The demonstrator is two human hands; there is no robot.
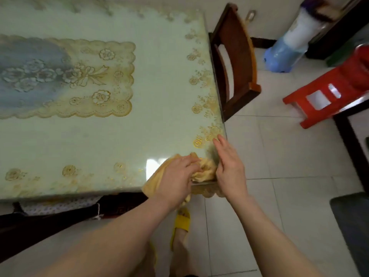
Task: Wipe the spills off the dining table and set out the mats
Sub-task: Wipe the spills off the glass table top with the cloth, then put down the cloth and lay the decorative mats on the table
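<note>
A crumpled yellow cloth (pixel 205 171) lies at the near right corner of the dining table (pixel 159 86), which has a glass top over a pale green floral cover. My left hand (pixel 175 176) presses down on the cloth with its fingers bunched in it. My right hand (pixel 229 162) stands edge-on along the table's right rim, fingers straight and together, touching the cloth's right side. A lace-edged mat (pixel 65 76) with a blue flowered centre lies flat on the table's left part. No spill is plainly visible on the surface.
A dark wooden chair (pixel 233 62) stands against the table's right side. On the tiled floor to the right are a red plastic stool (pixel 329 90) and a blue water bottle (pixel 285 48). A dark mat (pixel 351 226) lies lower right. My foot in a yellow slipper (pixel 180 224) is below the corner.
</note>
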